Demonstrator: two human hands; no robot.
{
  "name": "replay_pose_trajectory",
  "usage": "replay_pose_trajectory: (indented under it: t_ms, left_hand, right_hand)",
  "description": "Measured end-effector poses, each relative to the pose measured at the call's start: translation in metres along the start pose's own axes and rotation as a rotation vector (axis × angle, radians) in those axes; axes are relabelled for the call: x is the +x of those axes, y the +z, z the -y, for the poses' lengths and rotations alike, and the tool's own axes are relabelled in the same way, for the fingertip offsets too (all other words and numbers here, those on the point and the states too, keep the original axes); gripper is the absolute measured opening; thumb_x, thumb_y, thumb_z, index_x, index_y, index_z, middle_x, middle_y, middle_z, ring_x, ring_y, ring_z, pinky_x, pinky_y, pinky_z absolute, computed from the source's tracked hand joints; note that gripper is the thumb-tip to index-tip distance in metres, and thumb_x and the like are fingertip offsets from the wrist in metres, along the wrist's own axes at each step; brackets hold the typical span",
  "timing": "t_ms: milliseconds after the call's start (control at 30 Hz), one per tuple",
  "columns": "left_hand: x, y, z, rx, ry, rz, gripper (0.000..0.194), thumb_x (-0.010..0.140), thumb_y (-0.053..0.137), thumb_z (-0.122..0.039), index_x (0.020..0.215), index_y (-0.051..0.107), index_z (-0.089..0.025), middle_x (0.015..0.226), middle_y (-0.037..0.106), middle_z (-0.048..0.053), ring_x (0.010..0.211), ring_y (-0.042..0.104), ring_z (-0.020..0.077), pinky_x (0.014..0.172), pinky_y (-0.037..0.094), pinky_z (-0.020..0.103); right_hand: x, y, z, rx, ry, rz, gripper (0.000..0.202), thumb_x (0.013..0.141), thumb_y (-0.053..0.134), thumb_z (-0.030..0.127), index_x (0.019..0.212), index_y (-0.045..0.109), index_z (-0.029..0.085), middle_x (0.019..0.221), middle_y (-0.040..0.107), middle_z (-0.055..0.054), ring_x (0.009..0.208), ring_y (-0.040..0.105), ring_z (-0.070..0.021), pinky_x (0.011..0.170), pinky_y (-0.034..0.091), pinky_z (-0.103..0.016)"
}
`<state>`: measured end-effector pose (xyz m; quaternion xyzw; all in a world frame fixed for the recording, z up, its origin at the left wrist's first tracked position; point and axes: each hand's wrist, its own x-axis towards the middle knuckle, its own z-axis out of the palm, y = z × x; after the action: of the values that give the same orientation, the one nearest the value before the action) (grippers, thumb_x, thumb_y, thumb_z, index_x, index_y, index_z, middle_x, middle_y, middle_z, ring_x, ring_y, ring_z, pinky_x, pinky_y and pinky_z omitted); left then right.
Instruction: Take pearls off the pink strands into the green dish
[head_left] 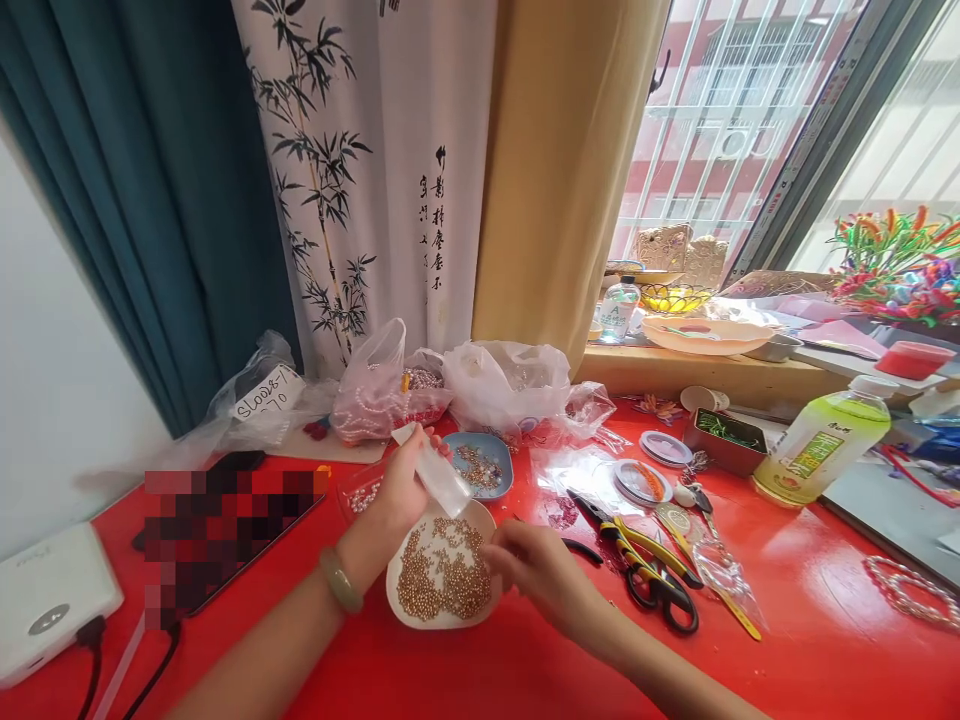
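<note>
My left hand (405,485), wearing a bangle (341,582) at the wrist, is closed on a small translucent plastic bag (445,482). The bag hangs slanting over the far side of a white dish (444,622). Many small gold beads (420,590) lie spread in that dish. At the dish's right rim is my right hand (525,560), its fingers curled and pressed together; whatever they hold, if anything, is too small to make out. Behind the dish sits a blue tray (501,476) with mixed beads. Partly behind my left forearm is a clear container with pale beads (365,495).
Pliers (630,540), scissors (664,600) and reels (643,482) lie to the right, near a drink bottle (825,440). Plastic bags (506,385) line the back. A white box (56,605) with cables stands at the left, and a bead string (911,590) lies far right.
</note>
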<state>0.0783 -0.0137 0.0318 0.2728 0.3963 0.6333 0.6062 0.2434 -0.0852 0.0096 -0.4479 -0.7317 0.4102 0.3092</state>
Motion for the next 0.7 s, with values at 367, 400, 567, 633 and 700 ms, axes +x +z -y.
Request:
replay_pose_trajectory:
  t_ms: [367,400,567,633,700]
  left_hand:
    - [-0.034,0.022,0.036,-0.126,-0.083,0.108,0.025,0.067,0.064,-0.030,0.083,0.050,-0.017,0.068,0.056,-0.001,0.061,0.056,0.0122,0.061,0.045,0.026]
    - [-0.035,0.023,0.036,-0.123,-0.073,0.137,0.026,0.067,0.065,-0.029,0.084,0.050,-0.017,0.071,0.057,-0.001,0.064,0.056,0.0120,0.064,0.044,0.025]
    - [-0.030,0.021,0.027,-0.126,-0.146,0.151,0.023,0.066,0.064,-0.017,0.086,0.052,-0.017,0.085,0.058,0.001,0.077,0.055,0.0102,0.071,0.041,0.022]
    - [-0.025,0.018,0.020,-0.117,-0.143,0.061,0.019,0.068,0.060,-0.014,0.084,0.051,-0.017,0.084,0.057,0.002,0.079,0.055,0.0103,0.072,0.040,0.023]
    - [-0.020,0.014,0.012,-0.103,-0.125,0.016,0.016,0.069,0.057,-0.011,0.082,0.051,-0.016,0.083,0.056,0.003,0.078,0.055,0.0110,0.071,0.041,0.024]
  right_hand:
    - [0.000,-0.001,0.017,0.554,0.232,-0.011,0.027,0.069,0.056,0.039,0.076,0.056,0.013,0.069,0.055,-0.001,0.060,0.050,-0.0097,0.057,0.041,-0.022]
    - [0.002,-0.005,0.015,0.526,0.246,-0.032,0.019,0.069,0.054,0.033,0.073,0.055,0.014,0.066,0.054,0.000,0.058,0.049,-0.0085,0.055,0.040,-0.020]
    - [0.017,-0.063,-0.011,0.130,0.263,-0.124,0.010,0.068,0.044,0.023,0.063,0.048,0.015,0.057,0.047,0.002,0.050,0.044,-0.0072,0.048,0.035,-0.019]
    - [0.025,-0.101,-0.026,-0.230,0.314,-0.206,0.017,0.072,0.039,0.027,0.064,0.048,0.016,0.058,0.051,0.001,0.052,0.048,-0.0090,0.048,0.035,-0.019]
    - [0.033,-0.134,-0.039,-0.701,0.410,-0.248,0.024,0.076,0.035,0.030,0.065,0.051,0.016,0.064,0.057,-0.002,0.059,0.054,-0.0117,0.052,0.037,-0.020]
